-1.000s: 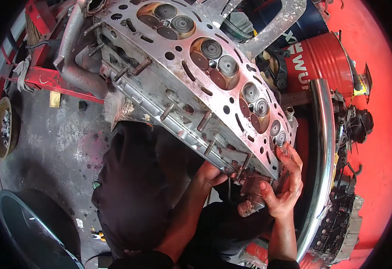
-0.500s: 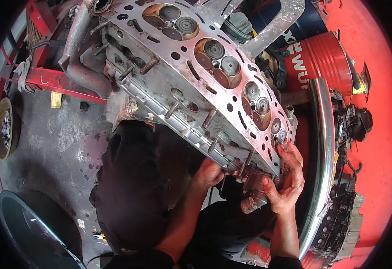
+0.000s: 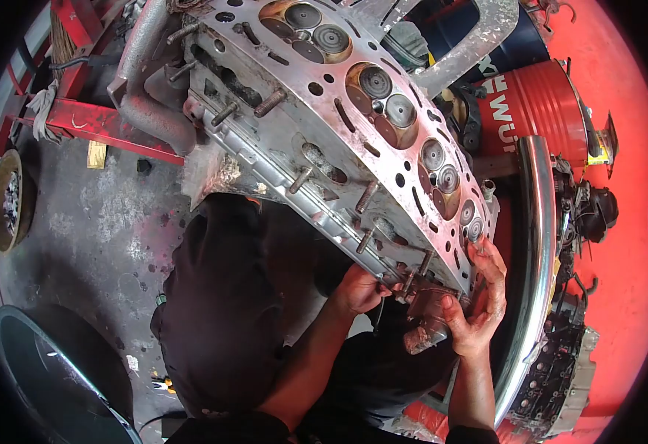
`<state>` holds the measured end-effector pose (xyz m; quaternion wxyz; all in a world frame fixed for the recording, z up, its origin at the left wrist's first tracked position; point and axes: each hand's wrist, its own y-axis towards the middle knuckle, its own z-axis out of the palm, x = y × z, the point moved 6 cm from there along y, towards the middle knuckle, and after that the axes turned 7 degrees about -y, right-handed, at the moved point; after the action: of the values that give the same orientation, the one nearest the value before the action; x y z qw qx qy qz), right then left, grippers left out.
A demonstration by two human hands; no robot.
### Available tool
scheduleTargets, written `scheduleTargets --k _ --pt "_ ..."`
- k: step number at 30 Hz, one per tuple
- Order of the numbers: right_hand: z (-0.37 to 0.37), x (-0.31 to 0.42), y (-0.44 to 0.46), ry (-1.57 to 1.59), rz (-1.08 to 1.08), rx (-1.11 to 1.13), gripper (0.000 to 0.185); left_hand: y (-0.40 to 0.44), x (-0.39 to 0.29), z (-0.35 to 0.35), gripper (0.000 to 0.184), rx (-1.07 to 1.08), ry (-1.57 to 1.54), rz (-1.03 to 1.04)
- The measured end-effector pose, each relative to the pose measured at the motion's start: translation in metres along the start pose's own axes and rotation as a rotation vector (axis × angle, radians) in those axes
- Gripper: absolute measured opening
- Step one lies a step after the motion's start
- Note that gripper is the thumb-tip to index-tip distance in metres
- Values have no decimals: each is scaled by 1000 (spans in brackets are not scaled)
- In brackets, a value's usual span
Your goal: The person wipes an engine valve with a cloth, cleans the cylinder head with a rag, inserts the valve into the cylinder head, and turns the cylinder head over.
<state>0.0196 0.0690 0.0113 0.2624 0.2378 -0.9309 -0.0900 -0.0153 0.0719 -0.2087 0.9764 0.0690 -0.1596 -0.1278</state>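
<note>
A metal cylinder head [image 3: 405,163] with round valves and threaded studs slants across the middle, its flat face toward the camera. My right hand [image 3: 479,303] wraps round its lower right end, fingers on the face near the last valves and thumb beside a rusty metal housing [image 3: 429,311]. My left hand [image 3: 361,290] is at the lower edge, left of the housing, fingers closed round something small; a thin dark rod hangs just beside it. What the fingertips pinch is too small to name.
A curved chrome bar [image 3: 537,259] stands right of the head. Beyond are a red drum [image 3: 539,111] and an engine block [image 3: 550,377]. At left lie a dark tub [image 3: 50,370], a round pan [image 3: 4,200] and a red frame [image 3: 109,132]. A pipe [image 3: 142,89] rises at upper left.
The cylinder head has shifted slightly right in view, and both hands have moved with it. My right hand keeps its hold on the end; my left hand stays at the lower edge.
</note>
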Motion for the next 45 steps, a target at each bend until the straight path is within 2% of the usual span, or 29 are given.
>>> scheduleTargets --k 6,9,16,22,25,26,28,30,37,40,43,45 --pt "0 0 0 0 -5 4 64 4 2 7 20 -144 -82 47" --pt "0 0 -1 -6 17 21 65 3 -1 8 22 -176 -28 90" --pt "0 1 0 -12 -16 11 63 2 2 1 23 -122 4 75" --pt "-2 1 1 -22 -10 15 64 10 6 6 33 -154 -168 139" --pt "-2 4 2 -72 -23 41 66 10 6 -8 38 -97 -110 111" --pt "-3 4 2 -71 -24 36 65 13 9 -17 43 26 -186 64" --pt "-1 4 2 -68 -17 34 65 13 7 -10 48 142 -264 16" --pt "-1 2 2 -11 11 4 64 11 9 -12 46 12 -222 -18" --pt "-1 0 1 -20 7 8 64 12 17 -6 48 -1 -406 7" --pt "-2 0 0 -18 6 10 64 7 20 -19 48 -212 -422 -3" --pt "-2 2 3 -38 -12 18 63 8 15 -21 47 -49 -234 -47" --pt "0 1 2 -2 1 11 63 9 8 -14 46 87 -124 36"
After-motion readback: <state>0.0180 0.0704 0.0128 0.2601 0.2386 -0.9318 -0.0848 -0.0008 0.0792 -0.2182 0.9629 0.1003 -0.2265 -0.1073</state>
